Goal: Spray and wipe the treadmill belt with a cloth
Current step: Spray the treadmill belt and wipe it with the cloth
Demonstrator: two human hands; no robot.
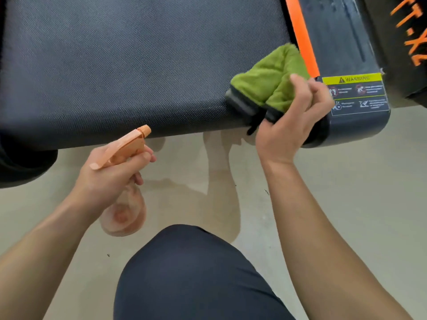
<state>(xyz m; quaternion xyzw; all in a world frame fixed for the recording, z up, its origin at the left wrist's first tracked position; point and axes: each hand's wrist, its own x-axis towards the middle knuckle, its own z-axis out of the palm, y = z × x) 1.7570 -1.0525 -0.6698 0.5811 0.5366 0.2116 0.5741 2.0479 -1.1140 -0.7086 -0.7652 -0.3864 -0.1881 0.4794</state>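
One knee, in smooth dark fabric, fills the lower centre of the frame, and two bare forearms reach up from the lower corners. Beneath them is a pale, smooth floor with a faint sheen.

At centre left, the left hand grips one spray bottle. Its fingers are curled round the neck just under the trigger head. The bottle is round-bodied, translucent peach plastic. Its opaque orange nozzle points to the upper right and hangs just beside the near edge of the treadmill belt, without touching it.

At centre right, the right hand holds one green cloth. The thumb lies on top and the fingers are curled in, pinching the bunched fabric. The cloth is plush and fuzzy, folded into two lobes with a dark grey band along its lower hem. It rests on the near right corner of the belt, and its far tip touches one bright orange stripe.

The single belt spans the upper left and centre of the frame. It is a matte black sheet with a fine woven, dimpled texture, rounded over at its near edge. Beyond the stripe, in the upper right, runs one glossy black side rail. It carries one rectangular warning label, yellow-headed with four small pictograms. Orange lettering shows on a black panel at the far right edge, partly cut off.
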